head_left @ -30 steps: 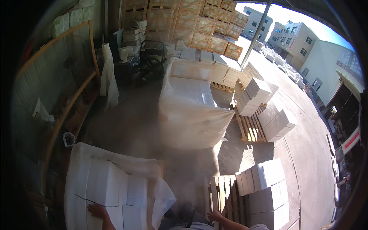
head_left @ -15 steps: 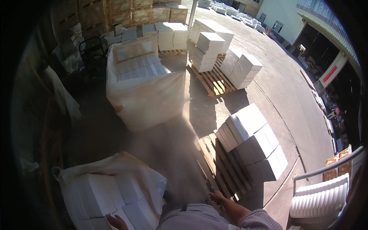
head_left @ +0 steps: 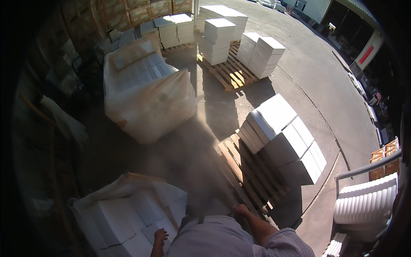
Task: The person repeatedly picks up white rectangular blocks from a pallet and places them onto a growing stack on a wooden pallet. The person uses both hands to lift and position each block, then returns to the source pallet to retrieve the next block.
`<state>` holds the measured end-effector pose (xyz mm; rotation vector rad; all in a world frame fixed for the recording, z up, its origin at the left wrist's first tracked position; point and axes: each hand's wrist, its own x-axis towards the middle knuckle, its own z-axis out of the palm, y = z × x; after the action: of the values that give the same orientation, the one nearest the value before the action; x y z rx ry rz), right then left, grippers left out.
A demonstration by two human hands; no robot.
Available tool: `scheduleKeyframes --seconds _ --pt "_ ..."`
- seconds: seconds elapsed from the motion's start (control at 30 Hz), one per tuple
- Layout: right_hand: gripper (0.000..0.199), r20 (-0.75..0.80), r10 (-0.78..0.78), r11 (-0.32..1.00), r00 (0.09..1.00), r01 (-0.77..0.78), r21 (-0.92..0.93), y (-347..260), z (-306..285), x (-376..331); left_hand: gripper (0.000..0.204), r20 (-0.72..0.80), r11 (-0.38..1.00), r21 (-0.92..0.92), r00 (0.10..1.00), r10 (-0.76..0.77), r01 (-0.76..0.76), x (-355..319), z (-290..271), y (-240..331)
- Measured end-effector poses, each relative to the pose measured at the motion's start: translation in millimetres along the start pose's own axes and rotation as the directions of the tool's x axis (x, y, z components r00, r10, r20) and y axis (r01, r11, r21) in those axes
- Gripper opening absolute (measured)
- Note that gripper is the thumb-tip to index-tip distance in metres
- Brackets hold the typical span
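My left hand [head_left: 161,235] is raised in front of my body with its fingers loosely apart and nothing in them. It is nearest to an open plastic-wrapped crate [head_left: 128,181] at the lower left, filled with white blocks [head_left: 112,221]. On the other side of my body, my right hand [head_left: 241,210] hangs beside the near edge of a wooden pallet [head_left: 239,171]. Its fingers are mostly hidden, and I see no object in it. White blocks [head_left: 286,137] are stacked on the far right part of that pallet, while its near left slats are bare.
A second plastic-wrapped crate [head_left: 150,107] of blocks stands ahead on the left. Beyond it, block stacks [head_left: 219,40] sit on a slatted pallet [head_left: 224,75]. Wooden crates [head_left: 141,10] line the back. A metal rail [head_left: 370,166] and white ribbed material [head_left: 366,199] are at the right.
The view has shifted, with the far stacks now higher in the picture. My left hand has come up and inward, closer to my body. The right hand's fingers show less than before.
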<state>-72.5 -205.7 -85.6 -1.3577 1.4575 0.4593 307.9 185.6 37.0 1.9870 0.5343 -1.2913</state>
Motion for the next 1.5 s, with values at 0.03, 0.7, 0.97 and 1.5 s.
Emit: scheduleKeyframes --seconds 0.03,0.7,0.97,1.5 --pt "0.047 0.01 -0.04 0.999 0.999 0.04 0.018 -7 -3 9 0.037 -0.025 1.0 -0.025 1.0 0.013 -0.014 1 -4 4" --pt "0.034 -0.013 0.076 0.768 0.997 -0.05 0.638 -66 -111 35 0.035 0.092 0.89 0.453 0.99 -0.106 0.053 32 89 138" --pt "0.037 -0.1 0.232 0.695 0.968 -0.093 0.713 -37 -116 7 0.034 0.233 0.916 0.358 0.967 0.102 -0.182 139 133 296" --pt "0.039 -0.024 0.312 0.492 0.95 -0.14 0.859 36 -176 25 0.03 0.553 0.724 0.445 0.798 0.24 -0.527 151 413 450"
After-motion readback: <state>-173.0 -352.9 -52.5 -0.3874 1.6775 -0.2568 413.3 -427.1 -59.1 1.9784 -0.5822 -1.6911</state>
